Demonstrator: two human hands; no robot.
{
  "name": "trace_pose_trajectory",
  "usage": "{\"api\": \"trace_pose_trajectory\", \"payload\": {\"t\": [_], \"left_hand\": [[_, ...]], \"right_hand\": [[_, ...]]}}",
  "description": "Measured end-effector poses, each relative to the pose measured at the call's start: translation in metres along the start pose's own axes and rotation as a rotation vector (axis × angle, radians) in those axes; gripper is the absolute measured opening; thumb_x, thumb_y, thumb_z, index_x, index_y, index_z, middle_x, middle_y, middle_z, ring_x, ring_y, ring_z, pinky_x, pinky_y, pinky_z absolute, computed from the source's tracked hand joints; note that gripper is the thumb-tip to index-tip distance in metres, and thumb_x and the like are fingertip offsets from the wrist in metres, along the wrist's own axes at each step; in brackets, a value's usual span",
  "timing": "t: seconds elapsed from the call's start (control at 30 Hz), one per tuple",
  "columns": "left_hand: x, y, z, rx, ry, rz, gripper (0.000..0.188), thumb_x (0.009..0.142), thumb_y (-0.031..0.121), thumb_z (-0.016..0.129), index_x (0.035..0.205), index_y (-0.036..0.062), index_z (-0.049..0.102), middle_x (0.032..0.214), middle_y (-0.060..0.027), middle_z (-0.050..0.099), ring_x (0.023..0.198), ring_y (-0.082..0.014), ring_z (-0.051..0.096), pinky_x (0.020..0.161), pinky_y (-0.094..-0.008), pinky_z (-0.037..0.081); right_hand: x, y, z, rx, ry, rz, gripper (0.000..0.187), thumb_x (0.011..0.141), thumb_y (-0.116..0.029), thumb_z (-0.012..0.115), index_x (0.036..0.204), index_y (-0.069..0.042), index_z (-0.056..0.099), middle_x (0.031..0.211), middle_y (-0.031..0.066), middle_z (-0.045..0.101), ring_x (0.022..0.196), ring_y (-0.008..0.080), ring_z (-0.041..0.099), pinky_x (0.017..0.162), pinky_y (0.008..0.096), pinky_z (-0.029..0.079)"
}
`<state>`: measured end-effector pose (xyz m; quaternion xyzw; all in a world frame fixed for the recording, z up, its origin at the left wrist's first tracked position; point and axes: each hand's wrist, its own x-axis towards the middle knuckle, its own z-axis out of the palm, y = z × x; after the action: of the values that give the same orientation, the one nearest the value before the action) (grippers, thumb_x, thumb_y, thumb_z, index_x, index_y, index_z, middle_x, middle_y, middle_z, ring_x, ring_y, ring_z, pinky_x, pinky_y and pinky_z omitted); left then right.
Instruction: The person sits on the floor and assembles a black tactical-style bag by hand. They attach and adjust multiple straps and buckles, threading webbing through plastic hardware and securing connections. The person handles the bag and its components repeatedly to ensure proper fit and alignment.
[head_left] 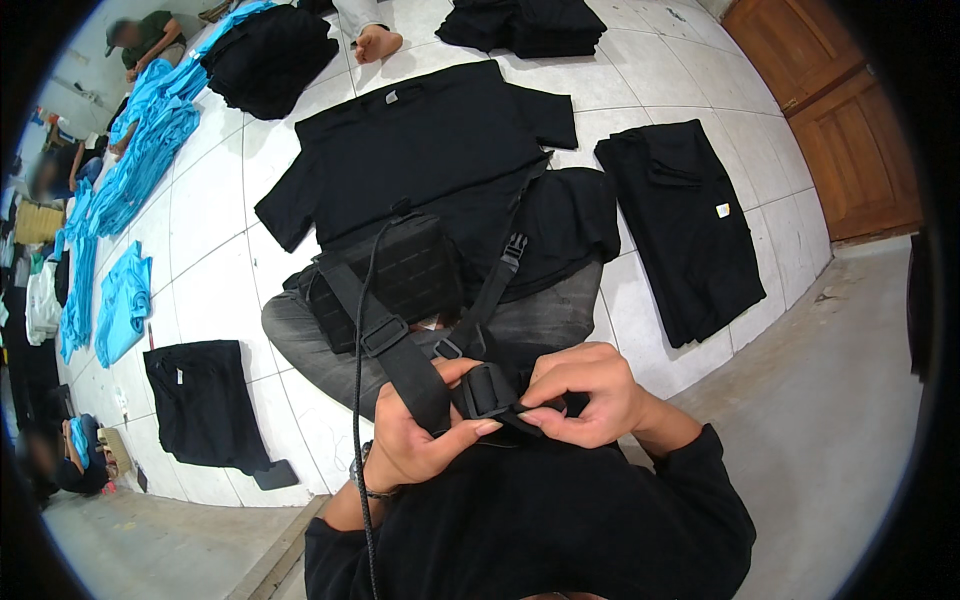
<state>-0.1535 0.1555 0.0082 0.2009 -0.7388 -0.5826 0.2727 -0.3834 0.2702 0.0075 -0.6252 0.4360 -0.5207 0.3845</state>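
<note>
My left hand (pixel 425 435) is closed around a wide black strap (pixel 405 370) near a black plastic buckle (pixel 488 390) at my chest. With thumb and forefinger, my right hand (pixel 590 395) pinches the strap's webbing just right of that buckle. The straps run up to a black pouch (pixel 400 275) lying on my lap. Beyond the pouch, a black T-shirt (pixel 410 145) is spread on the floor, its lower part partly hidden by the pouch and my legs. A side-release clip (pixel 514 250) sits on the right strap. A dark cord (pixel 362 400) hangs from the pouch past my left wrist.
Folded black garments lie at right (pixel 690 240) and at lower left (pixel 205 400). Black cloth piles (pixel 270 60) stand at the back. Blue shirts (pixel 140 170) line the left, where other people (pixel 155 40) sit. A bare foot (pixel 377 45) shows behind. Wooden doors (pixel 850 150) stand at right.
</note>
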Motion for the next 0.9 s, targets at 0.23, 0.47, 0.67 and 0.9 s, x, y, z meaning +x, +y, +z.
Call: {"api": "trace_pose_trajectory", "payload": {"t": [0.23, 0.47, 0.67, 0.9], "left_hand": [[-0.007, 0.000, 0.008, -0.136, 0.036, -0.130, 0.052, 0.080, 0.008, 0.091, 0.125, -0.0093, 0.069, 0.089, -0.0053, 0.074, 0.072, -0.0093, 0.065, 0.076, -0.0265, 0.053], [-0.011, -0.012, 0.000, -0.426, -0.032, -0.239, 0.059, 0.086, 0.015, 0.086, 0.134, -0.0120, 0.066, 0.089, -0.0053, 0.075, 0.074, -0.0087, 0.067, 0.075, -0.0248, 0.054], [-0.011, -0.010, -0.004, -0.624, -0.058, -0.281, 0.059, 0.099, 0.030, 0.074, 0.135, -0.0152, 0.064, 0.094, -0.0108, 0.076, 0.070, -0.0113, 0.069, 0.069, -0.0254, 0.055], [-0.016, -0.004, -0.006, -0.583, -0.024, -0.277, 0.042, 0.108, 0.019, 0.060, 0.130, -0.0158, 0.065, 0.095, -0.0162, 0.075, 0.065, -0.0189, 0.071, 0.060, -0.0275, 0.053]], "right_hand": [[0.004, -0.002, 0.015, -0.141, 0.028, -0.257, 0.017, 0.079, -0.001, 0.090, 0.091, -0.002, 0.077, 0.083, 0.0090, 0.072, 0.062, 0.0216, 0.066, 0.055, 0.0319, 0.049], [0.009, -0.005, 0.005, 0.037, -0.032, -0.287, 0.014, 0.085, -0.006, 0.087, 0.096, -0.001, 0.079, 0.089, 0.0110, 0.075, 0.071, 0.0238, 0.072, 0.060, 0.0311, 0.054], [0.014, -0.005, -0.002, -0.077, 0.190, -0.127, 0.022, 0.084, -0.003, 0.086, 0.105, 0.003, 0.079, 0.095, 0.0152, 0.075, 0.077, 0.0245, 0.072, 0.066, 0.0308, 0.055], [0.029, -0.010, 0.009, -0.089, 0.123, -0.122, 0.029, 0.081, -0.001, 0.089, 0.107, 0.004, 0.078, 0.093, 0.0147, 0.072, 0.074, 0.0188, 0.069, 0.063, 0.0280, 0.054]]}}
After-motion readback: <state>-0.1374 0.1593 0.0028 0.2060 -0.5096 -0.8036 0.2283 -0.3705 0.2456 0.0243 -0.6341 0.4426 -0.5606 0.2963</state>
